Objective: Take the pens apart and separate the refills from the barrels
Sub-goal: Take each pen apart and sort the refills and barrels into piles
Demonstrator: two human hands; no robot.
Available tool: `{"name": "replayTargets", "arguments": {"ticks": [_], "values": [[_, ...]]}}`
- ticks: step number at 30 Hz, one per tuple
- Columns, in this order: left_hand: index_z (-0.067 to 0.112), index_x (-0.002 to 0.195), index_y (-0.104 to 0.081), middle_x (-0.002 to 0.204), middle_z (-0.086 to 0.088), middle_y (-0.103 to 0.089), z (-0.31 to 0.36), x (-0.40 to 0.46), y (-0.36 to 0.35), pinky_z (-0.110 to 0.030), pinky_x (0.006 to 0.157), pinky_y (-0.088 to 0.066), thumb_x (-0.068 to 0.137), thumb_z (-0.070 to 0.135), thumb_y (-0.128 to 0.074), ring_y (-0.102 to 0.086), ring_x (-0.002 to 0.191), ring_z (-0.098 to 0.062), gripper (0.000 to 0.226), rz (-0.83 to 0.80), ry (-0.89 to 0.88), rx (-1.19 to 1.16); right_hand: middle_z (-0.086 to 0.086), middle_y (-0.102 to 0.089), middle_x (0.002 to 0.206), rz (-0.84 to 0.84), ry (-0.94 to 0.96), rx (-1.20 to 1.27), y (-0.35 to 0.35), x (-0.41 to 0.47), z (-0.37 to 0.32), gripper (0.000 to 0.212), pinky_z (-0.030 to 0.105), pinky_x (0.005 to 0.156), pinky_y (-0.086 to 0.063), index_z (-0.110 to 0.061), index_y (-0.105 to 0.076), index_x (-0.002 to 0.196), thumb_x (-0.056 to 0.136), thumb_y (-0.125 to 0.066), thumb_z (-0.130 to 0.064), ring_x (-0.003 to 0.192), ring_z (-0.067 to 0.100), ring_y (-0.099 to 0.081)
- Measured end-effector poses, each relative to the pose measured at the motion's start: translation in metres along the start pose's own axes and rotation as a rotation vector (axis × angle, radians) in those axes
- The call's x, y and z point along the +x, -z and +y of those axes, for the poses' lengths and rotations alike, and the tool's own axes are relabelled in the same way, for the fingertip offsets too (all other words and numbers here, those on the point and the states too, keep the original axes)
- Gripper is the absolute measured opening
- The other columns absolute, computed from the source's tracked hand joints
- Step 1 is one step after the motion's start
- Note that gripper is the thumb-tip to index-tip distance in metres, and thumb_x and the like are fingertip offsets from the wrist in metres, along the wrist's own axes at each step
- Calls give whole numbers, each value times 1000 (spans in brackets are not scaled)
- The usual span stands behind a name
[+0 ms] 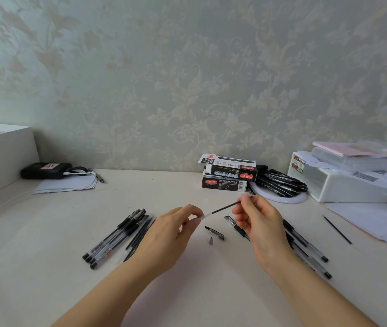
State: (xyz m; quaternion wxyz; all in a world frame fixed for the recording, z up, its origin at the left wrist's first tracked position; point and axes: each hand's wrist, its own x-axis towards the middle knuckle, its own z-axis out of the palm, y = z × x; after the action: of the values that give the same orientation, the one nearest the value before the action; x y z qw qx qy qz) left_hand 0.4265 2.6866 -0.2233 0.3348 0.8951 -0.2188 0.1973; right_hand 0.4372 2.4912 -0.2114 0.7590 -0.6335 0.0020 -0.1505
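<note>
My right hand [259, 220] pinches the far end of a thin black refill [225, 208] above the white table [187, 291]. My left hand [176, 230] pinches the refill's clear near end; a dark bit shows under its fingers. A black pen cap [215, 233] and a small grey tip cone [210, 240] lie just below the hands. On the left lies a group of barrels [114, 237] with loose refills [140, 234] beside it. Several whole pens [305, 246] lie under and right of my right hand.
Two pen boxes [229, 175] are stacked at the back, beside a white dish holding several black pens [279, 182]. A white box with papers [352, 180] stands far right. One loose refill [337, 229] lies on sheets there. A black pouch [46, 170] sits back left.
</note>
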Motion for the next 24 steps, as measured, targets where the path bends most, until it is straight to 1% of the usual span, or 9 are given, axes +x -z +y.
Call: {"name": "replayTargets", "arguments": {"ticks": [4,7,10,12,14,17,19,22,24], "values": [[41,110,-53,84,17,-53,5,-3,-3,-15,62,-39,99,37,-44,-50,70,-3,14,-49,-61,-22,-1,-66,70,-187,-41,-126,-4,-5,3,18,21,60,-47,-12,-72,81,90,-66,-26,59,9,-53],[38,108,-55,81,17,-53,5,-3,-2,-12,59,-34,99,32,-48,-50,67,2,13,-20,-57,-35,-3,-70,76,-341,5,-318,-8,-10,6,8,21,60,-47,-23,-75,88,84,-74,-30,60,9,-54],[35,111,-56,79,16,-53,2,-1,0,-10,59,-35,99,27,-49,-51,66,4,16,16,-22,-36,-6,-68,80,-325,139,-570,-7,-11,9,19,19,61,-46,-29,-71,94,77,-80,-31,59,12,-56],[35,114,-55,79,17,-52,2,-1,1,-10,59,-35,99,27,-48,-51,65,5,19,22,-10,-26,-7,-64,83,-336,298,-824,-5,-11,12,23,12,62,-42,-27,-71,96,76,-81,-31,61,11,-56],[37,120,-53,79,18,-50,3,-2,1,-10,60,-34,99,27,-47,-50,66,5,24,12,-10,-13,-9,-59,87,-387,403,-967,-4,-11,16,24,10,66,-40,-24,-72,99,78,-80,-31,66,6,-54],[42,125,-51,82,17,-51,4,-3,0,-12,61,-35,100,28,-45,-50,68,2,29,-10,-7,-2,-7,-57,84,-431,437,-996,-4,-11,21,17,10,68,-38,-22,-74,97,81,-76,-27,67,0,-50],[44,125,-52,89,15,-55,3,-2,1,-14,65,-39,100,30,-44,-52,71,-1,30,-24,-7,-2,-6,-57,81,-453,447,-1026,-3,-11,21,9,17,72,-41,-21,-75,91,82,-74,-23,69,1,-48],[46,123,-53,95,10,-58,2,-2,1,-31,73,-47,101,30,-42,-53,74,-8,29,-53,-3,16,-8,-58,76,-464,431,-1026,-3,-11,21,3,22,72,-44,-20,-74,85,83,-72,-18,69,5,-52],[46,122,-54,91,9,-56,1,-3,1,-36,72,-47,101,30,-42,-52,72,-10,29,-67,-6,39,-7,-64,71,-384,375,-923,-4,-11,20,3,19,68,-46,-20,-73,82,84,-73,-17,65,5,-56]]}}
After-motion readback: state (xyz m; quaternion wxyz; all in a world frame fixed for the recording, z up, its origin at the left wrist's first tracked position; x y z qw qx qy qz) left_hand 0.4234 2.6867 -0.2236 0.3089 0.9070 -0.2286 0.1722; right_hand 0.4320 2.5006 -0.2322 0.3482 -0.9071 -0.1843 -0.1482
